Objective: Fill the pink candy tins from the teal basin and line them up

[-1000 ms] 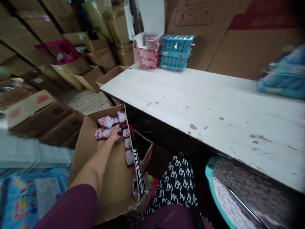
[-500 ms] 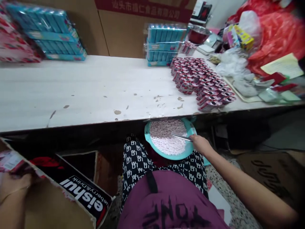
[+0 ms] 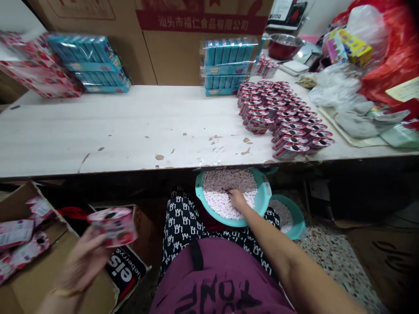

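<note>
My left hand (image 3: pixel 87 253) is closed around a small pink and red candy box (image 3: pixel 115 229) with a dark oval hole in its top, a little blurred. It is raised above the edge of an open carton (image 3: pixel 88 292). Several similar pink boxes (image 3: pixel 16 233) lie inside that carton. My right hand (image 3: pixel 237 199) dips into a turquoise basin (image 3: pixel 264 196) on my lap. Small white and pale pink candies (image 3: pixel 225 205) fill it. The fingers are closed on a slim metal utensil, of which only a dark bit shows at the fingertips.
Upright candy boxes with dark holes (image 3: pixel 288 126) stand in rows on the white table (image 3: pixel 157 122). Blue wrapped packs (image 3: pixel 225 65) lean at the back against a cardboard box (image 3: pixel 178 61). A second turquoise basin (image 3: pixel 299 222) sits lower right. Plastic bags (image 3: pixel 343 87) crowd the right side.
My left hand has come up and right out of the carton with a pink box. My right hand has moved left from the basin's rim into the candies, and the metal utensil is now mostly hidden.
</note>
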`<action>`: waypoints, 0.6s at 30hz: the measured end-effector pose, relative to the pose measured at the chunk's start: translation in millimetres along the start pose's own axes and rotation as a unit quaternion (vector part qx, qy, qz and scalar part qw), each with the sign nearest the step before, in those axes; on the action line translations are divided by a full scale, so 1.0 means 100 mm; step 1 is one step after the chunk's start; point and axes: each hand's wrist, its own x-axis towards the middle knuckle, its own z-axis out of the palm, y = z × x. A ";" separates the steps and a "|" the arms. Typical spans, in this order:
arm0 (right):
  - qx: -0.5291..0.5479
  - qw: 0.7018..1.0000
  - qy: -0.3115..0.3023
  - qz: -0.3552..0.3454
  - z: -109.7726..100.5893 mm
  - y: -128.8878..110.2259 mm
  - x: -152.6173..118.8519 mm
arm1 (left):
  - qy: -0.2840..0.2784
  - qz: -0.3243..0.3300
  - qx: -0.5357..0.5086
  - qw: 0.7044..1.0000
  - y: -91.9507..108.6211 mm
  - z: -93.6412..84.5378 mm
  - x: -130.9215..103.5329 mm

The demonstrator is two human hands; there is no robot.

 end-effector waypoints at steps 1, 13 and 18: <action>0.029 1.000 -0.001 -0.009 -0.01 0.03 0.00 | -0.067 -0.033 -0.049 0.996 0.00 0.25 0.04; 0.234 0.969 -0.019 -0.080 -0.94 0.36 -0.48 | -0.301 0.116 -0.045 0.946 -0.27 2.37 0.55; 0.100 0.986 -0.037 -0.127 -1.49 0.15 -0.68 | -0.271 0.201 0.005 0.941 -0.31 2.69 0.51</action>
